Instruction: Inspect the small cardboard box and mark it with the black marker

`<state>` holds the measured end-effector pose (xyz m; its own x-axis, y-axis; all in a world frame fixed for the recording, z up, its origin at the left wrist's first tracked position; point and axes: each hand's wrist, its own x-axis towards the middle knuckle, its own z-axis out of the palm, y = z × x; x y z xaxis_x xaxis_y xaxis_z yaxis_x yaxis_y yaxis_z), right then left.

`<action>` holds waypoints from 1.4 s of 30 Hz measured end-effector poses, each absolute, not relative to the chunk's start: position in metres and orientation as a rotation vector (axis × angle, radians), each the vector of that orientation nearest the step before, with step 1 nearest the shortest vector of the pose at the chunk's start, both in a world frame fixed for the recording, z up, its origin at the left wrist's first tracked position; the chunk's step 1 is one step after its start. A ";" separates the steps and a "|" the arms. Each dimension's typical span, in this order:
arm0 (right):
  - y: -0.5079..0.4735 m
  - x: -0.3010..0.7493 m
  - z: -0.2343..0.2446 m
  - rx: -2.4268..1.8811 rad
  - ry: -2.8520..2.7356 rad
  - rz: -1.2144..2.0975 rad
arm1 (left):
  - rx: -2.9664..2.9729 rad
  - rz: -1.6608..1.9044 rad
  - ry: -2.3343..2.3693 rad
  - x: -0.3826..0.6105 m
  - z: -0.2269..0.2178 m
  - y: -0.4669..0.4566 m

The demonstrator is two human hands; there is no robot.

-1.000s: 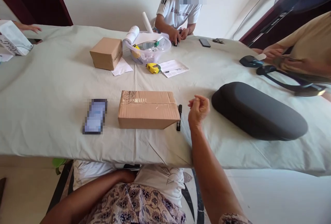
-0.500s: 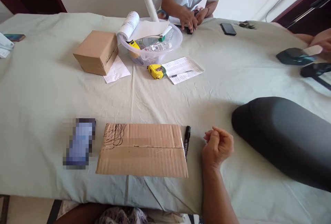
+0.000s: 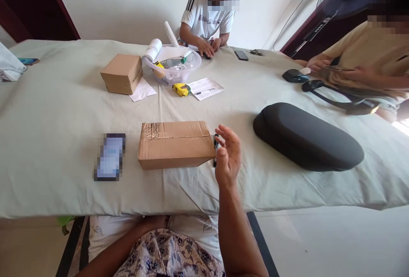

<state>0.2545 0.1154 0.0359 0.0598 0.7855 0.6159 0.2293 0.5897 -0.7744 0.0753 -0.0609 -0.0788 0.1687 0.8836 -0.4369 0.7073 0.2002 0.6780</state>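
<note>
A closed cardboard box (image 3: 175, 145) with black scribbles on its far left corner lies on the cloth-covered table in front of me. Close by its right side is my right hand (image 3: 228, 157), raised with fingers apart and slightly curled, holding nothing. A black marker (image 3: 216, 151) lies between that hand and the box, partly covered by the fingers. My left hand (image 3: 161, 221) rests low at the table's near edge above my lap, and its fingers are hidden. Left of the box lies a phone (image 3: 110, 157) with a blurred screen.
Farther back stand another cardboard box (image 3: 121, 72) and a clear plastic basin (image 3: 194, 62) of bottles and paper rolls. A yellow tape measure (image 3: 181, 89) touches a written sheet (image 3: 207, 88). A dark rounded case (image 3: 306, 136) lies right. Two people sit at the far and right sides.
My right hand has lifted from the table, opened its loosely closed fingers and moved toward the box and marker. The view has tilted up and widened, showing the person at right.
</note>
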 end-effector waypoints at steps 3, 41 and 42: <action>0.097 0.242 0.041 -0.953 -1.650 0.387 | 1.608 0.116 1.340 0.062 -0.039 -0.071; 0.069 0.220 0.019 -1.211 -1.373 0.724 | 1.748 1.195 2.237 0.019 0.065 0.016; 0.069 0.221 0.017 -1.185 -1.365 0.734 | 1.755 1.202 2.234 0.018 0.063 0.016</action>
